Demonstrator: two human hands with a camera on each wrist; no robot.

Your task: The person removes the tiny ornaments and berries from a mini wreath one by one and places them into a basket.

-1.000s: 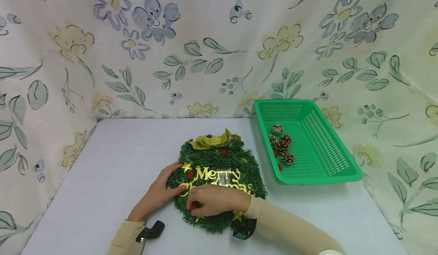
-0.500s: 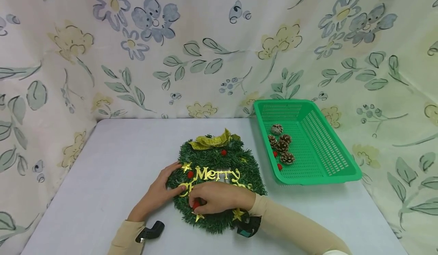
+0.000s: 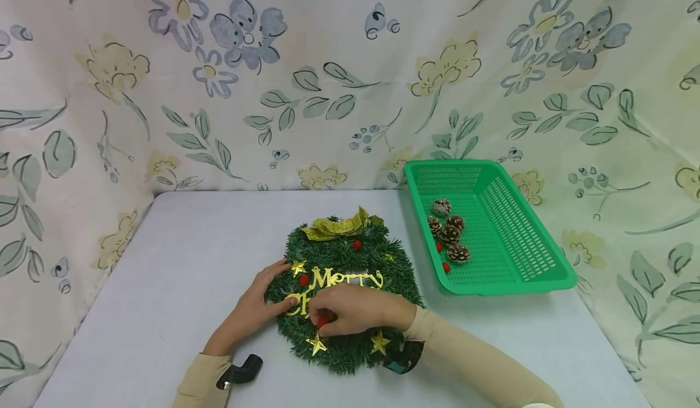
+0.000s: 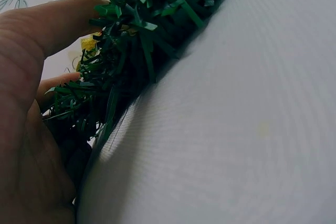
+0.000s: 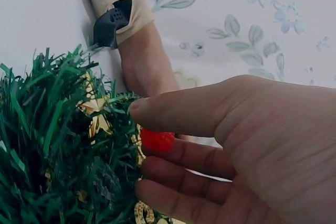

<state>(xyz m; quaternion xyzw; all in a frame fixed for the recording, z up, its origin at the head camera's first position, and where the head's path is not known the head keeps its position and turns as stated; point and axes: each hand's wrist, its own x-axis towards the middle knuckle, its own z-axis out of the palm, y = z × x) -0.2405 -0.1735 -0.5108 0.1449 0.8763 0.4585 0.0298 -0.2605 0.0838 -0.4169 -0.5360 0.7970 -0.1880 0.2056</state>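
A green tinsel wreath (image 3: 401, 274) lies on the table, bearing a gold bow (image 3: 336, 228), gold stars (image 3: 316, 345) and gold "Merry Christmas" lettering (image 3: 321, 278). My left hand (image 3: 253, 311) holds its left edge; the left wrist view has the thumb (image 4: 58, 22) over the tinsel and other fingers beyond it. Just over the wreath's lower left, my right hand (image 3: 355, 311) pinches a small fuzzy red ball (image 5: 157, 141) between thumb and fingers. That hand covers part of the lettering in the head view. Another red ball (image 3: 304, 280) sits in the wreath's left side.
A green plastic basket (image 3: 533, 225) stands at the table's right, with several pine cones (image 3: 450, 234) and red balls (image 3: 446, 267) along its left side. Floral cloth (image 3: 328, 92) hangs behind the white table (image 3: 180, 262). Each wrist carries a black device (image 3: 246, 369).
My right hand has shifted slightly right and away from me, carrying the red ball. The lower-left gold star has come into fuller view. My left hand stays put.
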